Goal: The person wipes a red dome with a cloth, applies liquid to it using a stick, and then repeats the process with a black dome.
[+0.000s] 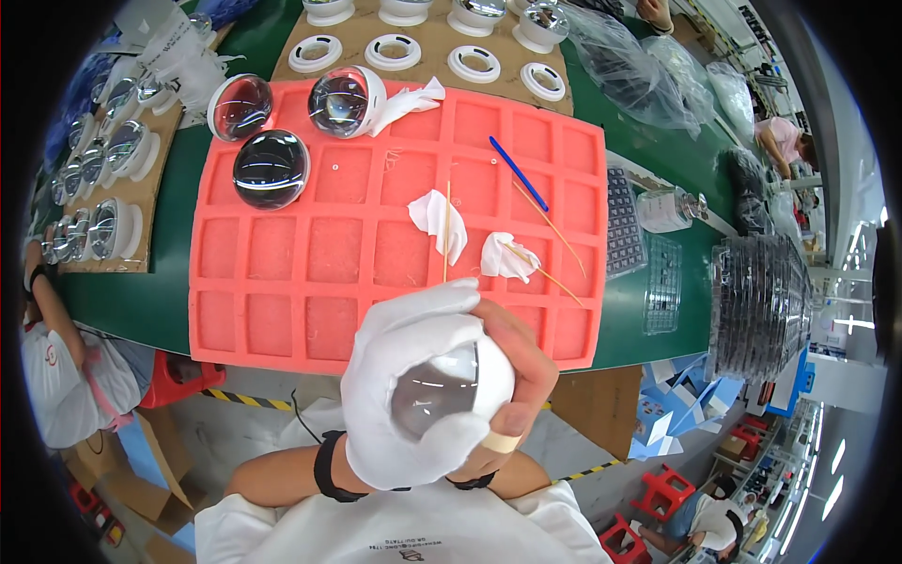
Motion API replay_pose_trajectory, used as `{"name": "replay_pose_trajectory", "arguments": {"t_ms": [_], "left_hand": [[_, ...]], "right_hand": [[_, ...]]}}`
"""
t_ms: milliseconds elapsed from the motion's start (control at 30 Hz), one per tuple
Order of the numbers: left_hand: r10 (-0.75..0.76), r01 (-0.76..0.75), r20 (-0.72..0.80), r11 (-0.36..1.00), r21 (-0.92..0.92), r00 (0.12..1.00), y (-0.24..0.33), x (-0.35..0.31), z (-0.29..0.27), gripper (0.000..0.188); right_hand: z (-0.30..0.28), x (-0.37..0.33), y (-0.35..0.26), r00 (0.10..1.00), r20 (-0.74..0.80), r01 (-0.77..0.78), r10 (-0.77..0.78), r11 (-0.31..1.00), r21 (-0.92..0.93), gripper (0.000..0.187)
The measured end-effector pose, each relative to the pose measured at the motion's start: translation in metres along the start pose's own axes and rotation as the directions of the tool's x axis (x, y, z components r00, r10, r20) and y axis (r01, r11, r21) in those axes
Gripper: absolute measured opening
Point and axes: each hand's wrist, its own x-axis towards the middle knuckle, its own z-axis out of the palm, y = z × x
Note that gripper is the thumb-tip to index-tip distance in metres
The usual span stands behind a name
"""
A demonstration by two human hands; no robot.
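Note:
Close to my body, in front of the tray's near edge, both hands hold a clear dome [440, 383] set in a white rounded housing [494, 374]. My left hand [381, 362], in a white glove, wraps around the dome's left side and underneath. My bare right hand [528, 362] is closed around the white housing, with a pale band on the thumb. Beyond them lies a pink foam tray [587, 202] of square pockets. On it rest two white wipes [439, 224] [507, 257], thin wooden sticks [564, 235] and a blue pen [517, 173].
A loose dark dome [271, 169] and two white-rimmed domes [340, 101] [241, 107] occupy the tray's far left. White rings [393, 53] lie on cardboard behind. More domes stand at left [111, 228]. Stacked clear trays [759, 305] and a bottle [667, 210] are at right.

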Motion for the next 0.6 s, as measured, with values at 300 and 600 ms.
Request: {"name": "replay_pose_trajectory", "arguments": {"t_ms": [300, 600], "left_hand": [[0.142, -0.137, 0.197, 0.99, -0.039, 0.97, -0.019, 0.018, -0.02, 0.032], [0.145, -0.135, 0.241, 0.989, -0.057, 0.96, -0.023, 0.015, -0.022, 0.024]], "right_hand": [[0.0, 0.007, -0.02, 0.956, 0.066, -0.289, 0.287, 0.957, 0.021, 0.061], [-0.003, 0.006, -0.023, 0.936, 0.122, -0.343, 0.33, 0.934, 0.101, 0.058]]}}
